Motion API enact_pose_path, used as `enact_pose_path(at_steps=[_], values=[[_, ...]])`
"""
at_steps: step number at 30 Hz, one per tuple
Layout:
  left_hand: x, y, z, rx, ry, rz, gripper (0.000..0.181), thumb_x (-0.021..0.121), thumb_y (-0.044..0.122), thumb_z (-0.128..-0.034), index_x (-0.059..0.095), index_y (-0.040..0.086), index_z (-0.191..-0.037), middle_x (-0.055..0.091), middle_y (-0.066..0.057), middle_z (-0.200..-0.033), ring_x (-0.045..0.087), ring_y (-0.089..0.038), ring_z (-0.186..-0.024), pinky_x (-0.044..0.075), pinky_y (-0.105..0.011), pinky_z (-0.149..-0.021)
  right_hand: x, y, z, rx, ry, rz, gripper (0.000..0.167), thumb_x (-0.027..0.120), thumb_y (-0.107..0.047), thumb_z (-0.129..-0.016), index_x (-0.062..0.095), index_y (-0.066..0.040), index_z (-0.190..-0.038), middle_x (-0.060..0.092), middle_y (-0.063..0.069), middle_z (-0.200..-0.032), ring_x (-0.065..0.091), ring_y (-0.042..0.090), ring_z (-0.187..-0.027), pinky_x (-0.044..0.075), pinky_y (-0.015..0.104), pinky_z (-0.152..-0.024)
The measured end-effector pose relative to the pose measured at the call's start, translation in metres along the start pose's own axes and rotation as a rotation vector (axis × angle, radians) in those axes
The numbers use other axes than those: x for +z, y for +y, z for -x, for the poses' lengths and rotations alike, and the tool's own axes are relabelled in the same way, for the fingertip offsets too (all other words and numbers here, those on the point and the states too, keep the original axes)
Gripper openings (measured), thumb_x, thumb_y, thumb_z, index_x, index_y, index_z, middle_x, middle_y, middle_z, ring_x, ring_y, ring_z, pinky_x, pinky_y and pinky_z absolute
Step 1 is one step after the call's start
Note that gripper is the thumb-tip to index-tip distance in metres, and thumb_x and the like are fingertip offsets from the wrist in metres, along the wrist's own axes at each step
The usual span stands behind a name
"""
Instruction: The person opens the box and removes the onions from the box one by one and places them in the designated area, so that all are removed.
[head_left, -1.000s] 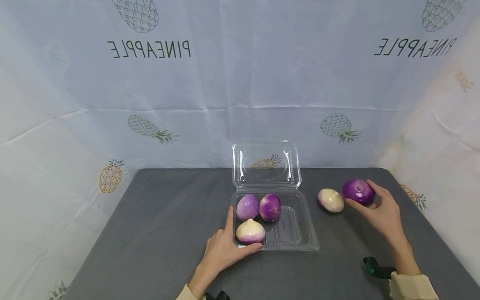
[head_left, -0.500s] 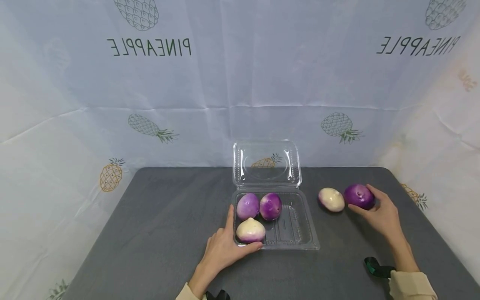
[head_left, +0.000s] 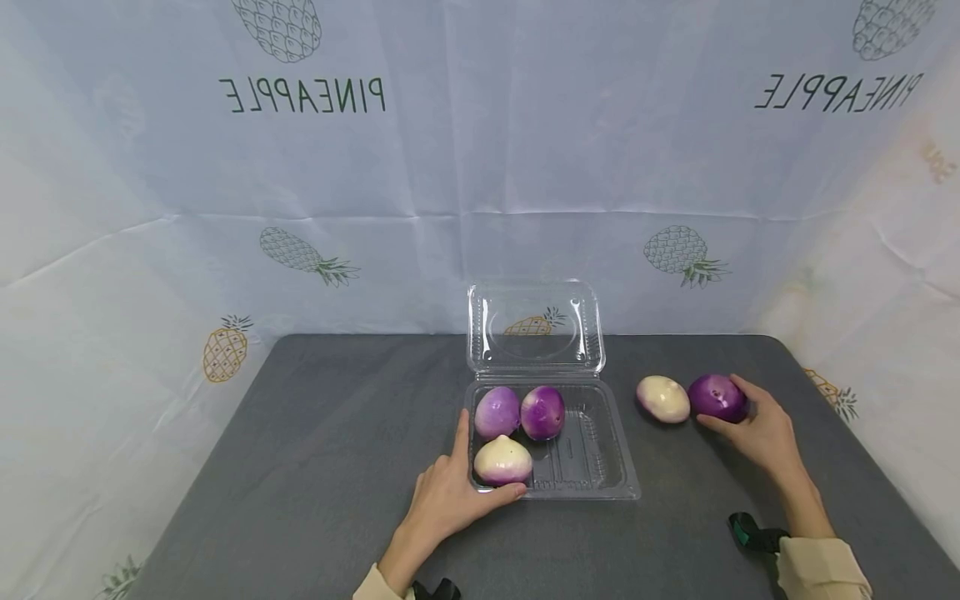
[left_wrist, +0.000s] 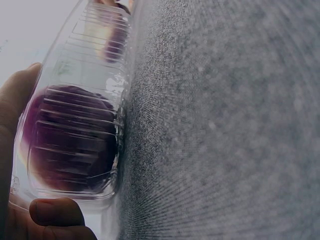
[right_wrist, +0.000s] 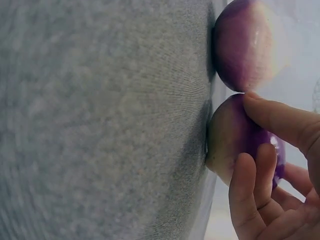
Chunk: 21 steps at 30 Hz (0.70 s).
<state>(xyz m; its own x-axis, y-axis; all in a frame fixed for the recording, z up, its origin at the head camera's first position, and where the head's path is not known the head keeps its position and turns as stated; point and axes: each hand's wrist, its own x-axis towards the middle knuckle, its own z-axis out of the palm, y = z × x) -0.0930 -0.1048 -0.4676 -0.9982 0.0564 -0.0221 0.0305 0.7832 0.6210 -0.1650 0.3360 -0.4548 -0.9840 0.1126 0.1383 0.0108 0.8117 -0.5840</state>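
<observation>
A clear plastic clamshell container (head_left: pixel 588 450) stands on the table with its lid raised at the back. Three purple-and-white onions lie in its left part: a pale purple onion (head_left: pixel 497 413), a dark purple onion (head_left: pixel 542 413), and a whitish onion (head_left: pixel 502 460). My left hand (head_left: pixel 450 496) holds the container's near left corner, thumb along the front rim and index finger along the left side. On the right, my right hand (head_left: pixel 767 427) grips a purple onion (head_left: pixel 717 397) between thumb and fingers, down at the table. Beside it lies a cream-coloured onion (head_left: pixel 663 399).
The dark grey table (head_left: pixel 337 433) meets a hanging pineapple-print cloth (head_left: pixel 450 167) at the back and sides. The container's transparent lid (head_left: pixel 535 329) leans up close to that cloth. A dark strap (head_left: pixel 757 533) sits at my right wrist.
The purple onion in my right hand has come down slightly toward me, ending beside the cream-coloured onion on the table. My left hand and the container stay in place.
</observation>
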Motion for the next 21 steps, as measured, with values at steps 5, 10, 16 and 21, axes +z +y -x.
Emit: enact_pose_path(at_steps=[5, 10, 16, 21], values=[[0.0004, -0.0002, 0.0000, 0.002, 0.002, -0.009, 0.139, 0.075, 0.084, -0.0634, 0.014, 0.012, -0.165, 0.056, 0.002, -0.062, 0.050, -0.013, -0.061, 0.043, -0.035, -0.058, -0.0001, 0.0010, -0.0004, 0.019, -0.019, 0.001, 0.098, 0.082, -0.031, -0.087, 0.026, 0.011, -0.155, 0.036, 0.048, -0.146, 0.043, 0.067, -0.125, 0.039, 0.076, -0.094], [0.0006, -0.0002, -0.0002, 0.001, -0.001, -0.005, 0.139, 0.075, 0.084, -0.0636, 0.013, 0.012, -0.165, 0.054, 0.003, -0.062, 0.049, -0.013, -0.060, 0.042, -0.034, -0.056, -0.0016, -0.0001, -0.0015, 0.028, -0.042, -0.001, 0.097, 0.083, -0.028, -0.086, 0.027, 0.013, -0.154, 0.033, 0.049, -0.145, 0.040, 0.066, -0.125, 0.040, 0.076, -0.092], [0.0006, -0.0001, 0.0002, 0.004, 0.003, -0.010, 0.139, 0.075, 0.084, -0.0638, 0.014, 0.012, -0.165, 0.054, 0.003, -0.061, 0.048, -0.013, -0.060, 0.041, -0.034, -0.056, -0.0015, 0.0013, -0.0014, 0.001, -0.034, -0.024, 0.092, 0.083, -0.021, -0.085, 0.030, 0.013, -0.152, 0.029, 0.049, -0.139, 0.026, 0.062, -0.129, 0.038, 0.077, -0.087], [0.0005, 0.0000, -0.0004, 0.001, 0.002, -0.005, 0.139, 0.075, 0.084, -0.0634, 0.014, 0.013, -0.165, 0.054, 0.003, -0.061, 0.049, -0.013, -0.060, 0.042, -0.034, -0.057, -0.0001, 0.0033, -0.0014, -0.017, -0.025, -0.031, 0.092, 0.083, -0.016, -0.084, 0.028, 0.016, -0.151, 0.026, 0.050, -0.140, 0.031, 0.063, -0.125, 0.038, 0.076, -0.090]])
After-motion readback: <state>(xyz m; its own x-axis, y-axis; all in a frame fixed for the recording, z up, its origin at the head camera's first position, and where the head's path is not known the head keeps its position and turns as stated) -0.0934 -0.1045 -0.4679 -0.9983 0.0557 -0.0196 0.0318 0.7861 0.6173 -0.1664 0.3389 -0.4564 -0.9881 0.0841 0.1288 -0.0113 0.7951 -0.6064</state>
